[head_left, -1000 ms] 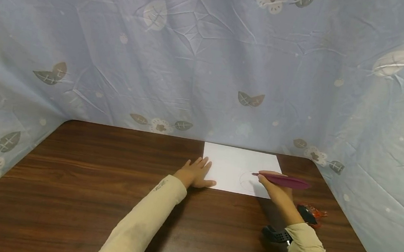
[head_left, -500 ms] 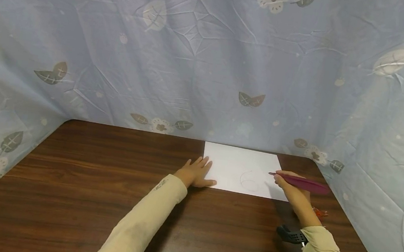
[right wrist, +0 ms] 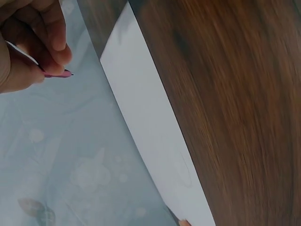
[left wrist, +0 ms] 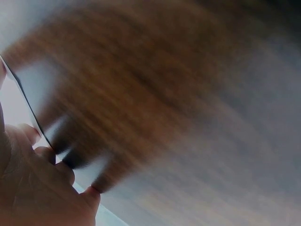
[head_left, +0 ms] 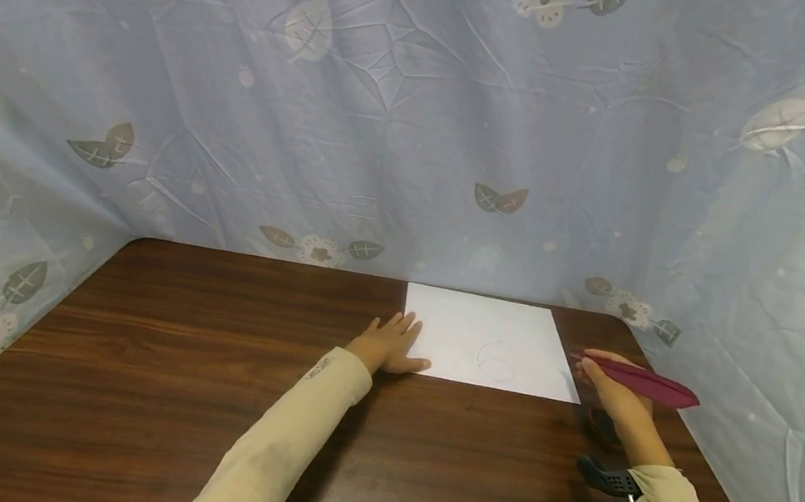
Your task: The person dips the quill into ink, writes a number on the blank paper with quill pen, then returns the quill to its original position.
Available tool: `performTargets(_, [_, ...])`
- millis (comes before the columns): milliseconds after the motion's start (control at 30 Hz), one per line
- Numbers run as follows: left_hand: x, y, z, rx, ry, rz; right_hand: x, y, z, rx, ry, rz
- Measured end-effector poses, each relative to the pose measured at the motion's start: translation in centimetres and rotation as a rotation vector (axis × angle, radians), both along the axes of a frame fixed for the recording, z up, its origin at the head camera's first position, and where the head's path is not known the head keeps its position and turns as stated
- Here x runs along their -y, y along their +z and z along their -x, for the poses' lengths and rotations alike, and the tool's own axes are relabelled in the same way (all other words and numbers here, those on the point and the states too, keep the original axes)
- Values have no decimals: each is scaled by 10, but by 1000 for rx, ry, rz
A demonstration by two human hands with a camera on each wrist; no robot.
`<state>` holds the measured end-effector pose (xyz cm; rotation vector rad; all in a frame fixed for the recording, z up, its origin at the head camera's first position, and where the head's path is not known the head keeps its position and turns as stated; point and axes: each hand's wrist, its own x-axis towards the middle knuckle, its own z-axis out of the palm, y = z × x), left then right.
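Observation:
A white sheet of paper (head_left: pixel 472 326) lies on the table, with a thin curved line like a "6" (head_left: pixel 497 363) drawn on its lower right part. Spread over the paper's left edge, my left hand (head_left: pixel 391 346) presses it down with straight fingers. My right hand (head_left: pixel 622 395) pinches a dark pink feather-shaped pen (head_left: pixel 650 384) between thumb and fingers, just beyond the paper's right edge. In the right wrist view the pen's tip (right wrist: pixel 70 74) pokes out past the fingertips, apart from the paper.
The dark brown wooden table (head_left: pixel 204 394) stretches to the left and front. A dark, partly hidden item (head_left: pixel 603 426) lies beneath my right hand. Pale blue curtains (head_left: pixel 359 112) with leaf and flower prints hang behind and on both sides.
My right hand has moved right with the pen, from over the drawn line to outside the paper's right edge. My left hand and the paper have stayed in place.

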<state>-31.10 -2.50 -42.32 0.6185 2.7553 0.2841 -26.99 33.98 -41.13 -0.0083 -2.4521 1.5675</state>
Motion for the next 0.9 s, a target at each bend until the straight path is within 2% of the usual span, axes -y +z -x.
performTargets(167, [1,2,-1,3,6,-9,-17,0,-5,-45,39,34])
performTargets(300, [1,0,0,18,9,-14,-32,-1,-10,-74,45,-103])
performTargets(433, [1,-4,5,22,17,-19,-45,-1,-13,-160,44,-242])
performTargets(500, [1,-11,10,13,9,-16,-49,0,-16,-204,24,-246])
performTargets(667, [1,-8,9,14,15,-25,-55,0,-24,-332,-33,-301])
performTargets(900, [0,-8,6,-5,8,-31,-61,-2,-27,-453,-143,-512])
